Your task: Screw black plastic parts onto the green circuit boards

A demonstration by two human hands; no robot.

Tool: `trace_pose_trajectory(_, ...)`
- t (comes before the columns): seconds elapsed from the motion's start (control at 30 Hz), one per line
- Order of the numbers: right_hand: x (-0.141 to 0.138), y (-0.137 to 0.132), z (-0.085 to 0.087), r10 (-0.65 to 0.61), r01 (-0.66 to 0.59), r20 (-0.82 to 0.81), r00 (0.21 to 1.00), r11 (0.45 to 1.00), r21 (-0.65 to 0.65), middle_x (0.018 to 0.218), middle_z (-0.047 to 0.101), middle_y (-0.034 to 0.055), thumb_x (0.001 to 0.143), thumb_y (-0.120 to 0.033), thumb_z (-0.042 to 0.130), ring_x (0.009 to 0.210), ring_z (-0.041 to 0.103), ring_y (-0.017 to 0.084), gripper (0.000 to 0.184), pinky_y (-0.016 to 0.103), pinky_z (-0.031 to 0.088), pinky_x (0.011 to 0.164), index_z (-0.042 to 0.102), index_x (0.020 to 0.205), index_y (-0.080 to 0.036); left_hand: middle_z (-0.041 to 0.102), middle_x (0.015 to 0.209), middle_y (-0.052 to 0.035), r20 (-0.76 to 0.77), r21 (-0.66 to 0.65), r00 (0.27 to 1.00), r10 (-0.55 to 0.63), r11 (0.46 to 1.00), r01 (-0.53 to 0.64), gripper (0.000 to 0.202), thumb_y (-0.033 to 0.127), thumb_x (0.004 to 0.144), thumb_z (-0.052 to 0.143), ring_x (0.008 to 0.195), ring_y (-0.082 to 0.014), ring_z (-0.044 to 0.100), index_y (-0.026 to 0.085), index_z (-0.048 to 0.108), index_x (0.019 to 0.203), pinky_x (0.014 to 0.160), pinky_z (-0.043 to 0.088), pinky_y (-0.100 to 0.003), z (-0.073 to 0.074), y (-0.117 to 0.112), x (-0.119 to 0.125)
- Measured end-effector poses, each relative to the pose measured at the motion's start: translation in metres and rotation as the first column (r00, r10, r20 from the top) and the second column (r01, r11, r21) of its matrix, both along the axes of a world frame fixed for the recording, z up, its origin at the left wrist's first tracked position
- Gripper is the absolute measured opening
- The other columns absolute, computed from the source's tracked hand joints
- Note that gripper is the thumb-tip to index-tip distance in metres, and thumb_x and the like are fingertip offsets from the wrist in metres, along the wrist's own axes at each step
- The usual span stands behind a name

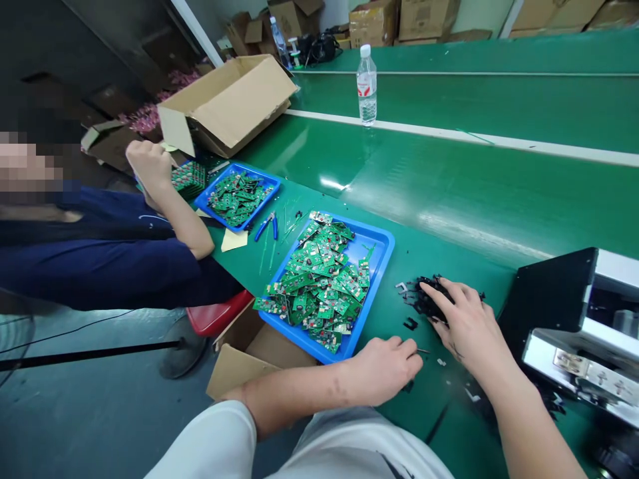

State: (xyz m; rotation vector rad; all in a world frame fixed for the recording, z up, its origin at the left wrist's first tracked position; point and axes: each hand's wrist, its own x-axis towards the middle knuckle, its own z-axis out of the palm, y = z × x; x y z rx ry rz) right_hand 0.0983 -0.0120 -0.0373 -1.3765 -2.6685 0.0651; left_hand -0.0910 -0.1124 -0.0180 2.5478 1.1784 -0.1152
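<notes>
My right hand (466,322) reaches over a pile of small black plastic parts (428,298), its fingers spread and touching them. My left hand (387,369) is closed near the table edge, and a thin pointed metal tip sticks out past its fingers; the rest of that tool is hidden. A single black clip-like part (410,323) lies between the hands. To the left, a blue tray (382,249) holds a heap of small green circuit boards (324,279), some hanging over its left rim.
A black and silver machine (554,299) stands at right. Farther left are blue-handled pliers (267,226), a second blue tray (273,189) of boards and a seated co-worker (100,246). A water bottle (367,86) and an open carton (234,100) stand behind.
</notes>
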Motion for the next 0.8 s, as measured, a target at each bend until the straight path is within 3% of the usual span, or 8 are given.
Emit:
trace_pose_trajectory(0.1,0.005,0.004,0.004,-0.014,0.015,-0.024,1.000,1.000,0.023,0.129,0.056,0.0135,0.088,-0.024,0.052,0.112,0.051,0.035,0.043,0.043,0.052,0.070,0.055,0.131,-0.027,0.055,0.106,-0.0088,-0.008,-0.020,1.000,-0.030,0.999,0.030,0.018,0.035,0.095,0.047,0.090,-0.0213,0.055,0.020,0.051,0.102,0.049,0.041,-0.029,0.000,-0.010,-0.001)
trace_pose_trajectory(0.23,0.006,0.008,0.006,-0.029,0.027,-0.172,0.985,1.000,-0.014,0.107,0.063,0.0115,0.092,-0.029,0.052,0.099,0.058,0.028,0.025,0.035,0.050,0.067,0.064,0.113,-0.023,0.054,0.107,-0.0088,-0.006,-0.046,0.996,-0.094,0.995,0.094,0.016,0.020,0.087,0.055,0.092,-0.0215,0.053,0.019,0.051,0.103,0.048,0.039,-0.028,-0.003,-0.021,-0.004)
trace_pose_trajectory(0.4,0.004,0.010,0.011,-0.054,0.046,-0.266,0.962,0.998,-0.037,0.100,0.067,0.0057,0.097,-0.026,0.044,0.085,0.064,0.017,0.024,0.026,0.048,0.060,0.064,0.109,-0.023,0.056,0.100,-0.0064,0.062,-0.049,0.987,-0.151,0.987,0.154,0.009,0.024,0.092,0.051,0.086,-0.0188,0.054,0.019,0.051,0.099,0.048,0.038,-0.028,0.000,-0.016,-0.008)
trace_pose_trajectory(0.57,0.001,0.008,0.013,-0.090,0.072,-0.334,0.938,0.995,-0.065,0.102,0.068,0.0077,0.096,-0.017,0.035,0.075,0.066,0.014,0.034,0.024,0.050,0.063,0.064,0.114,-0.021,0.058,0.105,-0.0069,0.141,0.034,0.989,0.041,0.998,-0.047,0.022,0.033,0.100,0.038,0.094,-0.0177,0.055,0.018,0.052,0.107,0.063,0.046,-0.027,0.005,0.019,-0.008)
trace_pose_trajectory(0.7,-0.003,0.004,0.010,-0.124,0.111,-0.318,0.940,0.992,-0.060,0.102,0.070,0.0079,0.097,-0.023,0.037,0.086,0.069,0.020,0.031,0.028,0.051,0.064,0.061,0.117,-0.021,0.059,0.103,-0.0090,0.063,0.118,0.979,0.194,0.973,-0.200,0.022,0.027,0.099,0.037,0.096,-0.0209,0.054,0.016,0.056,0.103,0.075,0.048,-0.032,0.006,0.047,-0.005)
trace_pose_trajectory(0.8,0.001,0.001,0.011,-0.150,0.142,-0.303,0.941,0.989,-0.046,0.098,0.071,0.0069,0.098,-0.029,0.039,0.085,0.068,0.020,0.029,0.028,0.050,0.059,0.060,0.117,-0.022,0.060,0.112,-0.0091,0.079,0.136,0.968,0.236,0.960,-0.245,0.026,0.030,0.099,0.038,0.102,-0.0209,0.053,0.017,0.057,0.113,0.083,0.048,-0.032,0.011,0.053,-0.013)
